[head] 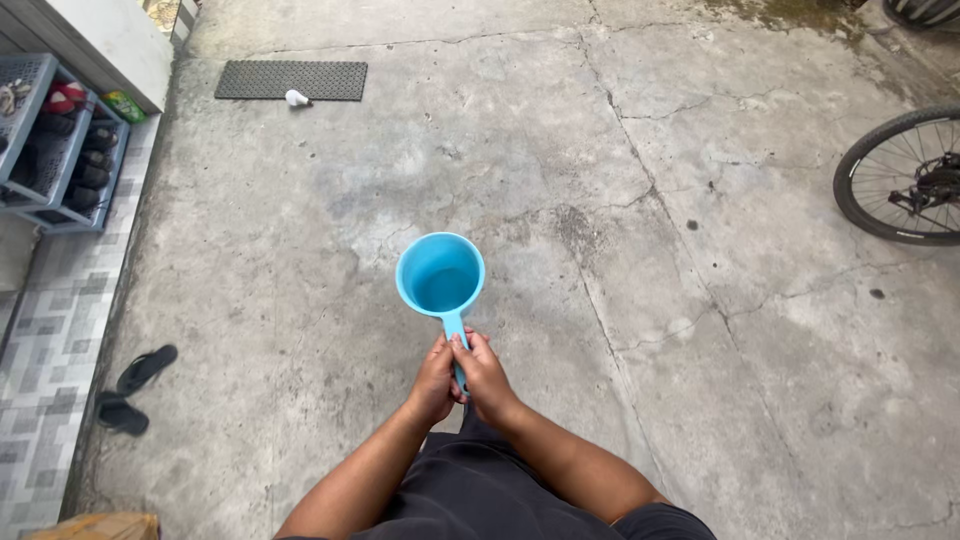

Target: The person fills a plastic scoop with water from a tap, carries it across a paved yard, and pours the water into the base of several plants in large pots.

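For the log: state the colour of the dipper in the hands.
Light blue dipper, seen best in the head view.

A cracked grey concrete floor (650, 200) fills the frame in daylight, with a shoe rack (55, 145) and tiled strip (55, 330) at left, a dark mat (290, 80) at the top.

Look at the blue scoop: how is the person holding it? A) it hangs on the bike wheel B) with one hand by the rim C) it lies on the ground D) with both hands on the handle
D: the left hand and right hand both wrap the handle of the blue scoop, which is held out above the concrete ground.
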